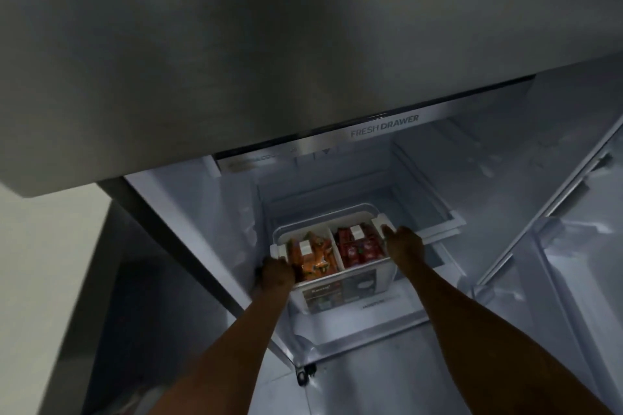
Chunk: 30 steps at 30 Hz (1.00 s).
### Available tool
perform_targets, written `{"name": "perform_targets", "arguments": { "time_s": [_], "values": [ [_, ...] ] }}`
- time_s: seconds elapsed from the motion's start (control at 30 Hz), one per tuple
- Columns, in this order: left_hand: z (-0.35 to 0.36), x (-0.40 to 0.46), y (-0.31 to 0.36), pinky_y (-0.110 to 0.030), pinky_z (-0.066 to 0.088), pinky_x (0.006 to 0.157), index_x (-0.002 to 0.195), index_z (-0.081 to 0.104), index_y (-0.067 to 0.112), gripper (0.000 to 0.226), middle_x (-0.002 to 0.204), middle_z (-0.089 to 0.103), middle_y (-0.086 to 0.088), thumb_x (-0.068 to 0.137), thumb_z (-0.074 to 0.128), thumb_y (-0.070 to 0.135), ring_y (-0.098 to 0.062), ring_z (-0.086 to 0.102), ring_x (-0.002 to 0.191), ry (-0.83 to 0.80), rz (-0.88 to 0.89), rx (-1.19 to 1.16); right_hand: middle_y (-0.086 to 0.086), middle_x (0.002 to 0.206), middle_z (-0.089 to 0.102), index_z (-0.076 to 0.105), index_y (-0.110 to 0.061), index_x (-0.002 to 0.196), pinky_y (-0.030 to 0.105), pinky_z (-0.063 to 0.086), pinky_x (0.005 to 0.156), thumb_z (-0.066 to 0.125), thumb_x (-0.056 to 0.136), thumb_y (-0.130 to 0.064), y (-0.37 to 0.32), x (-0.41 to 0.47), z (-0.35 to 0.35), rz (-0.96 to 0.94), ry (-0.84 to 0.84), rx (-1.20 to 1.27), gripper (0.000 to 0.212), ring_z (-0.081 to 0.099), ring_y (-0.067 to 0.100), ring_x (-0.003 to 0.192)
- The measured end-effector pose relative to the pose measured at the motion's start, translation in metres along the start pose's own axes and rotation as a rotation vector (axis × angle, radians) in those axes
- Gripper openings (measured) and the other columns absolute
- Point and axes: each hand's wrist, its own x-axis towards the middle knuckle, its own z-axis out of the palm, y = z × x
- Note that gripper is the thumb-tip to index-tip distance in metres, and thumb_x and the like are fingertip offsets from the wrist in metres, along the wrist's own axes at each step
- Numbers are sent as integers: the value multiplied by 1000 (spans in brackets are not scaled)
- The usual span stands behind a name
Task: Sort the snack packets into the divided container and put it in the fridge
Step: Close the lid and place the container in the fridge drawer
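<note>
Final step: left hand (pixel 274 274) and right hand (pixel 404 244) have fingers clamped on the end handles of the container (pixel 350 295), packets (pixel 337 251) sorted, lower centre, partway into the open fridge (pixel 505 162); next: slide onto shelf (pixel 431 229), release.

We note: pale wall (pixel 40 246) at nine o'clock; grey tiled floor (pixel 387 387) at six; dim, cool light throughout.

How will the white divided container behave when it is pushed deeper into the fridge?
The divided container looks rigid, since each hand grips one end without it bending. Its flat base will probably slide, not roll. Packed with orange packets and red packets, it seems moderately light.
</note>
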Motion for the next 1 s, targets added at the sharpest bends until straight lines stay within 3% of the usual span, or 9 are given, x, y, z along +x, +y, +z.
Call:
{"name": "perform_targets", "arguments": {
  "time_s": [0.13, 0.27, 0.33, 0.43, 0.53, 0.63, 0.73, 0.83, 1.0],
  "values": [
    [3, 5, 10, -35, 41, 98, 131, 45, 4, 44, 131, 53, -15, 99, 42, 34, -28, 52, 119, 159, 39, 179, 25, 119, 61, 56, 2, 114, 37, 43, 87, 46, 96, -42, -5, 9, 6, 15, -5, 21, 48, 57, 38, 110],
    [22, -17, 3, -45, 41, 104, 147, 18, 10, 70, 143, 40, -24, 92, 57, 29, -39, 45, 125, 261, 185, -60, 24, 119, 59, 55, 5, 116, 34, 42, 85, 43, 98, -23, -8, 7, 7, -7, -87, 8, 35, 56, 38, 111],
    [31, -28, -11, -49, 30, 115, 153, 2, 23, 79, 155, 20, -24, 93, 49, 46, -41, 31, 137, 289, 301, 87, 24, 109, 60, 58, 5, 106, 34, 43, 80, 41, 99, -16, -4, 6, 14, -44, -117, 28, 28, 58, 37, 102],
    [33, -24, -23, -46, 6, 120, 154, -2, 19, 78, 160, 4, -17, 95, 31, 57, -40, 11, 146, 339, 383, 427, 19, 97, 60, 58, 0, 89, 22, 44, 59, 44, 97, -13, -2, 11, 27, -111, -114, 113, 21, 58, 27, 82],
    [30, -20, -23, -48, 7, 122, 154, -1, 20, 62, 162, 4, -11, 102, 29, 38, -34, 1, 149, 343, 400, 442, 20, 133, 42, 42, -2, 133, 27, 50, 86, 59, 91, -19, 4, 4, 37, -233, -91, 85, 49, 52, 28, 112],
    [36, -29, -20, -48, 7, 120, 153, 4, 15, 65, 161, 5, -13, 97, 38, 13, -33, 4, 148, 400, 480, 396, 13, 159, 11, 11, -11, 152, 39, 24, 112, 64, 86, -32, 30, -25, 50, -705, 21, -348, 87, 17, 29, 146],
    [49, -39, -32, -44, 8, 121, 153, -3, 13, 65, 160, -8, -11, 100, 31, 30, -30, -5, 148, 298, 665, 434, 6, 161, -9, -3, -15, 153, 50, 13, 117, 60, 85, -47, 50, -30, 63, -791, 1, -532, 98, -4, 24, 149],
    [42, -30, -37, -38, -10, 120, 147, -26, 17, 79, 153, -35, -5, 100, 32, 44, -23, -29, 143, 208, 611, 515, 9, 161, -8, -1, -12, 153, 53, 16, 116, 61, 82, -52, 45, -17, 71, -807, -7, -569, 103, -4, 25, 148],
    [28, -1, -22, -42, -2, 122, 146, -28, 15, 83, 154, -31, -8, 99, 35, 43, -25, -25, 145, 185, 559, 592, 11, 159, -11, -3, -10, 153, 56, 14, 115, 61, 83, -53, 15, 5, 77, -801, -86, -567, 104, -10, 26, 145]
  ]
}}
